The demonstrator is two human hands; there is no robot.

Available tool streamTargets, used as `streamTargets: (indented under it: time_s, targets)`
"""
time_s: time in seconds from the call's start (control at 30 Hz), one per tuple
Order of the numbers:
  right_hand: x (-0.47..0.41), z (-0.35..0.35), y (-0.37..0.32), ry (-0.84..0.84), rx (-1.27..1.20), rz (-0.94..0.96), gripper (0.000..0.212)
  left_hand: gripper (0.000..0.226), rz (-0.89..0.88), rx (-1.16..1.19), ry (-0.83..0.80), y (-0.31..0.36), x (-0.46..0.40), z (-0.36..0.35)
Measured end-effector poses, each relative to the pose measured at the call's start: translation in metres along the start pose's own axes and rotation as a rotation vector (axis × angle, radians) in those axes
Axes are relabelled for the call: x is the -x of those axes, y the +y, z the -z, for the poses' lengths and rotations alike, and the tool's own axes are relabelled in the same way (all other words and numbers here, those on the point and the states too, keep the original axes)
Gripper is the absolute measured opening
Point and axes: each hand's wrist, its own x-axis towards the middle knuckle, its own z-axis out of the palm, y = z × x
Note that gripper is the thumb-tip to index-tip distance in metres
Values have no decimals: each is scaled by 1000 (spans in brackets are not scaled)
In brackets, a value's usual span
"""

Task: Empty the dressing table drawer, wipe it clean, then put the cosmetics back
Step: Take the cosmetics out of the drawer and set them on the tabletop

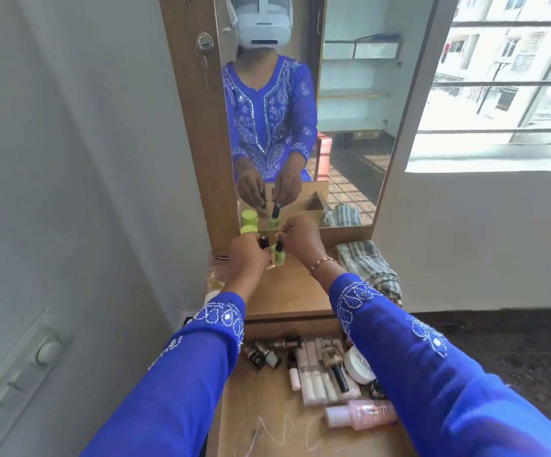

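The open drawer (267, 410) sits below me and holds several cosmetics: small dark nail polish bottles (264, 356), pale tubes (313, 380), a white jar (359, 364) and a pink bottle (363, 413). Both my hands are over the back of the dressing table top (287, 291), near the mirror. My left hand (247, 255) grips a small bottle with a black cap (263, 241). My right hand (302, 240) pinches the black cap of a green nail polish bottle (279, 257) that stands on the top.
A green-capped jar (248, 229) stands by the mirror (300, 110) at the back left. A striped grey cloth (369, 268) lies on the right of the top. Packets (216, 275) lie along the left edge. A wall is at left, a window at right.
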Motion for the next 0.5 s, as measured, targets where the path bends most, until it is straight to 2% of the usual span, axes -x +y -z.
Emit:
streamTargets:
  time_s: [0.2, 0.4, 0.5]
  targets:
    - [-25, -11, 13, -32, 100, 24, 15, 20, -8, -66, -23, 3, -17, -13]
    - [-36, -16, 17, -49, 57, 24, 17, 11, -49, -53, -12, -1, -27, -26]
    - [-36, -20, 20, -41, 64, 42, 20, 17, -42, -38, 26, -7, -29, -33]
